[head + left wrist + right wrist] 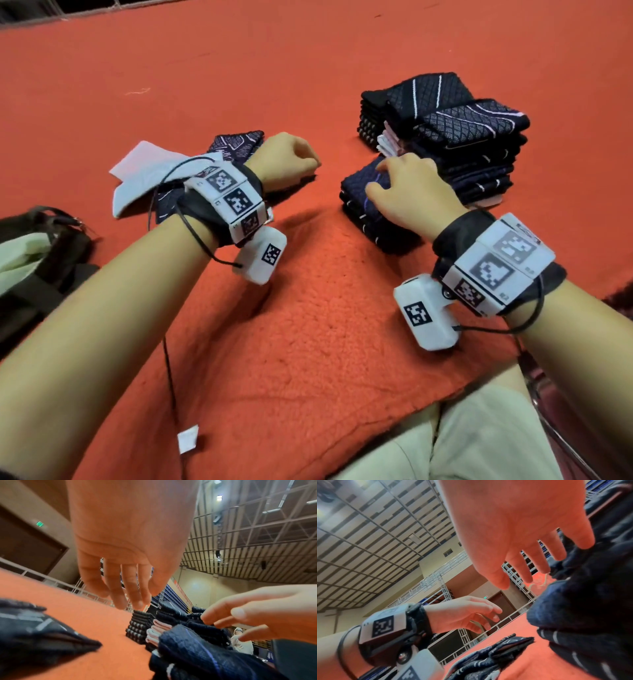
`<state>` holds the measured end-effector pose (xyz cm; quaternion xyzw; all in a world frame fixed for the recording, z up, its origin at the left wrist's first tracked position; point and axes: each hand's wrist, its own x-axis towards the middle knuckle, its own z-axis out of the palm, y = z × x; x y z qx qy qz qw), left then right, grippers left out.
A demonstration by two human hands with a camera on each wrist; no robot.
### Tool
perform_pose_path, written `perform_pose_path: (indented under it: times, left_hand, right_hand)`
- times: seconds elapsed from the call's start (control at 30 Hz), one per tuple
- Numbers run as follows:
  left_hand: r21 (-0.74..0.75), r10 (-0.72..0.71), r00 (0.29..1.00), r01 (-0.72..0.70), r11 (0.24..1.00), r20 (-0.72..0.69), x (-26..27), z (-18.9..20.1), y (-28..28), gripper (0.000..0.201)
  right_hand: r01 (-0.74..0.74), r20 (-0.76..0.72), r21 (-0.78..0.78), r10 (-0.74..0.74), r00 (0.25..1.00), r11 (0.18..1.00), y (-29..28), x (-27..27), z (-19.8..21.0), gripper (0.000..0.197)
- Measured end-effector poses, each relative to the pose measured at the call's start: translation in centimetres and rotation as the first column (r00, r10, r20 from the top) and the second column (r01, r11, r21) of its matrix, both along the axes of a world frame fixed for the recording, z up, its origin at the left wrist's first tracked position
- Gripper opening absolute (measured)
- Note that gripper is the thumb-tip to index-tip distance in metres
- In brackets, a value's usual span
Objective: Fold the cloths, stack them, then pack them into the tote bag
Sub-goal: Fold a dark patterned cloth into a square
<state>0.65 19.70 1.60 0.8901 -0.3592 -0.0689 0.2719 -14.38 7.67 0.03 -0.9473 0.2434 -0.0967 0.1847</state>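
Navy quilted fabric makes up the near stack [373, 212], the landmark here, lying on the orange mat [301, 325]. From the head view, the right hand [407, 192] rests on top of the near stack with fingers spread and loose, gripping nothing that I can see. The left hand [287, 161] hangs to the left of the near stack, apart from it, fingers loosely curled and empty. Unfolded cloths [191, 171] lie further left of the stack; the tote bag [41, 253] sits further left again. A taller pile [462, 137] stands just behind it.

Left wrist view: relaxed fingers [120, 588] hang above the mat, touching nothing.

Right wrist view: straight fingers [530, 561] reach over the stack's top fold.

The right hand is clearly nearer, so stacking likely falls to it.
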Motion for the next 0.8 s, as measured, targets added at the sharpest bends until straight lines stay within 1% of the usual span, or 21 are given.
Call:
perform_pose_path:
  times: [0.03,0.1,0.2,0.27,0.33,0.43,0.5,0.57,0.67,0.73,0.8]
  left_hand:
    - [0.041,-0.004,0.998,0.001,0.999,0.067,0.1,0.4,1.3,0.018]
    - [0.075,0.013,0.99,-0.023,0.997,0.138,0.5,0.8,3.9,0.02]
    - [0.085,0.065,0.987,-0.077,0.993,0.145,1.5,0.8,7.9,0.021]
    - [0.113,0.1,0.984,-0.117,0.987,0.146,2.3,0.4,10.5,0.021]
    - [0.144,0.147,0.979,-0.167,0.975,0.139,2.9,-0.3,12.7,0.021]
    - [0.209,0.198,0.974,-0.218,0.953,0.113,3.8,-1.6,15.4,0.018]
    - [0.252,0.195,0.976,-0.212,0.944,0.093,4.3,-2.6,16.5,0.015]
    - [0.311,0.182,0.977,-0.208,0.928,0.111,4.6,-3.3,17.2,0.016]
    - [0.401,0.182,0.976,-0.215,0.89,0.119,5.2,-4.0,17.4,0.022]
    - [0.401,0.173,0.978,-0.204,0.893,0.114,5.7,-4.2,17.3,0.023]
    - [0.335,0.133,0.984,-0.166,0.927,0.12,6.2,-4.2,16.8,0.018]
  right_hand:
    - [-0.02,0.036,-0.014,0.021,0.999,1.0,0.7,0.4,0.2,0.039]
    - [-0.072,0.09,-0.016,0.073,0.993,0.997,2.4,1.5,0.4,0.037]
    - [-0.186,0.13,0.022,0.182,0.975,0.982,5.2,3.6,0.1,0.033]
    - [-0.267,0.116,0.057,0.259,0.959,0.962,7.1,5.2,-0.4,0.03]
    - [-0.307,0.077,0.097,0.301,0.951,0.947,8.7,7.0,-0.9,0.027]
    - [-0.311,0.025,0.167,0.312,0.95,0.936,10.2,9.4,-1.9,0.024]
    - [-0.291,-0.001,0.214,0.298,0.955,0.933,10.7,10.5,-2.8,0.028]
    - [-0.262,-0.032,0.199,0.273,0.961,0.944,10.8,11.4,-3.7,0.031]
    - [-0.238,-0.067,0.153,0.25,0.966,0.959,10.6,12.6,-4.8,0.039]
    - [-0.276,-0.091,0.13,0.289,0.953,0.952,10.8,13.3,-5.0,0.046]
    - [-0.313,-0.139,0.077,0.321,0.937,0.947,11.1,13.8,-4.8,0.048]
